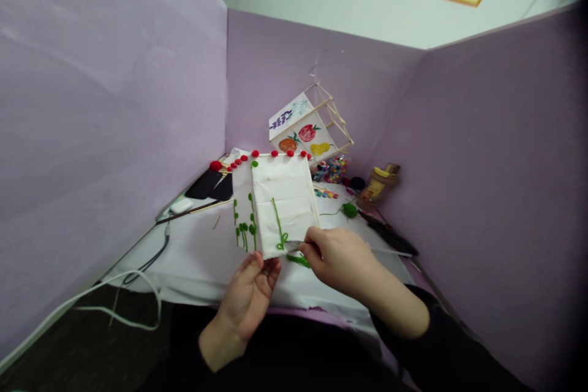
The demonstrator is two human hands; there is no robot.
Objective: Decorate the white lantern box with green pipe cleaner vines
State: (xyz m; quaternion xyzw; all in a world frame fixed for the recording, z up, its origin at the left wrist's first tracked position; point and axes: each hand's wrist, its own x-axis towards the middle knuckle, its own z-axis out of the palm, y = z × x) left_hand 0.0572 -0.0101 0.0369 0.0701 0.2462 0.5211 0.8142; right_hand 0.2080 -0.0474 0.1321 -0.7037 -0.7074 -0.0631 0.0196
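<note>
A white paper-covered lantern box (282, 187) is tilted in front of me, with red pompoms along its top edge and green yarn shapes on its sides. My left hand (250, 285) grips its bottom edge, fingers curled underneath. On the front face, a green yarn stem (278, 220) runs down to small loops near the bottom. Close to those loops, my right hand (337, 257) is closed in a pinch on a thin, greyish tool (294, 246), too small to name surely. Beneath it on the table lies more green yarn (298, 260).
Behind stands a wooden-stick lantern frame (333, 116) with painted fruit panels. Bags of colourful beads (337, 169), a green yarn ball (350, 211) and a yellow-brown container (379, 185) sit to the right. Left are a black phone-like object (202, 185) and white cable (154, 294). Purple partitions (114, 86) enclose the table.
</note>
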